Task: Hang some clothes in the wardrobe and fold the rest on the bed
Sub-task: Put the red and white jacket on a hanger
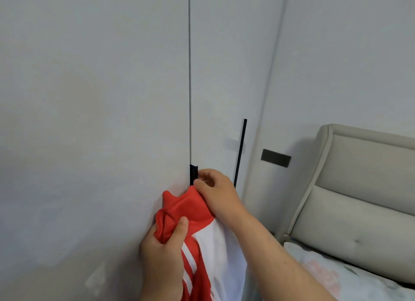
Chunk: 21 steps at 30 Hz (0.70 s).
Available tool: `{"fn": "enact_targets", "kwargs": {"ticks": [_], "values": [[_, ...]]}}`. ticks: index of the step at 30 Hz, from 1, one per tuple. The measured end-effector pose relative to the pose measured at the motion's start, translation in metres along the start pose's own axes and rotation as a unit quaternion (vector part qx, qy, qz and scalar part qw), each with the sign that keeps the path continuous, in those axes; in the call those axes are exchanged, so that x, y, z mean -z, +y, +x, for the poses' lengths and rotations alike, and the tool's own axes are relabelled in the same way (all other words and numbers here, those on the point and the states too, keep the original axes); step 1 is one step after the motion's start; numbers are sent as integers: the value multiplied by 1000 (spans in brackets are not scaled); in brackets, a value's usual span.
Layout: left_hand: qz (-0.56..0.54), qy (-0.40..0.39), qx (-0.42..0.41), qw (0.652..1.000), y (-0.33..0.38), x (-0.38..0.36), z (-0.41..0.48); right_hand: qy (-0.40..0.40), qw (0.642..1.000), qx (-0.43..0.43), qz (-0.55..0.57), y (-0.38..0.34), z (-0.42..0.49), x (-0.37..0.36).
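The pale grey flat-panelled wardrobe (pixel 94 98) fills nearly all I see, its doors shut and meeting at a thin dark vertical seam, with a slim black bar handle (pixel 239 152) on the door to the right. Low on my right are the bed (pixel 350 276) with its pale patterned cover and the cream padded headboard (pixel 363 188) behind it. My right hand (pixel 216 194) is up at the short black edge handle (pixel 193 175) set in the seam, fingers curled at its lip, so I judge the step in hand is pulling this door open. To do it well I should hook my fingertips fully behind the black lip, pull straight towards me, and keep the cloth away from the gap so it is not caught as the door swings. My left hand (pixel 162 258) grips the red-and-white sports top (pixel 202 233), held bunched against the door just below the handle: a soft, smooth knit with a red collar and shoulder, a white body, and white stripes down the red sleeve. It hangs limp and crumpled, and no hanger is visible in it.
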<state>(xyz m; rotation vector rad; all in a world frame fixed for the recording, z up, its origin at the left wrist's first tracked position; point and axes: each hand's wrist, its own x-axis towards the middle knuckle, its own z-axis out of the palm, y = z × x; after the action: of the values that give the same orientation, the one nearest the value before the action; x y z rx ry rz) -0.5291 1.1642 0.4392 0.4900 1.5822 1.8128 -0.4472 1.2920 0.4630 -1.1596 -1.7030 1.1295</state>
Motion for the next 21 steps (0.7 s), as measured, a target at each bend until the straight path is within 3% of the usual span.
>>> {"fn": "enact_targets", "kwargs": {"ticks": [12, 21], "values": [[-47, 1, -15, 999, 11, -15, -3, 14, 999, 30, 16, 8, 6, 1], [-17, -36, 5, 999, 13, -34, -10, 136, 991, -18, 5, 29, -35, 61]]}}
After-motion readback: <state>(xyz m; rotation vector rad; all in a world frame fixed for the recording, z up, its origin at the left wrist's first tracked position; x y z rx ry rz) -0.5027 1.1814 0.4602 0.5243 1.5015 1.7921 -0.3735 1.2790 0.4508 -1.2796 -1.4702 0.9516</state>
